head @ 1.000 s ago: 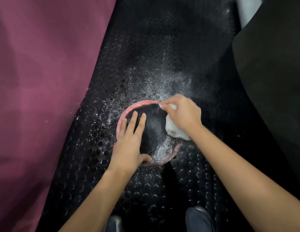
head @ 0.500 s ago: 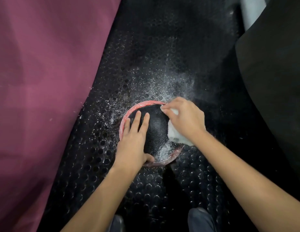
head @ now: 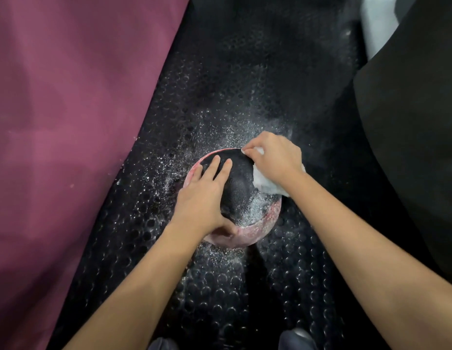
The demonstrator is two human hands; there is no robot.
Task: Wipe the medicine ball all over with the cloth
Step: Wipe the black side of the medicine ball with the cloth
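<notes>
The medicine ball point(head: 241, 195), black on top with a pink band dusted white, sits on the studded black floor. My left hand point(head: 204, 195) lies flat on its left side, fingers straight, thumb hooked over the near pink edge. My right hand point(head: 275, 159) grips a crumpled white cloth point(head: 266, 183) and presses it against the ball's upper right side. White powder still shows on the ball's lower right patch.
White dust is scattered on the black studded mat point(head: 219, 286) around the ball. A maroon mat point(head: 68, 109) fills the left. A dark padded object point(head: 409, 122) stands at the right, a white thing point(head: 376, 24) behind it. My shoes point(head: 295, 339) show at the bottom.
My right hand with the cloth has slid up and to the right along the ball's far edge. The ball has turned a little, showing more pink on the near side. My left hand stays.
</notes>
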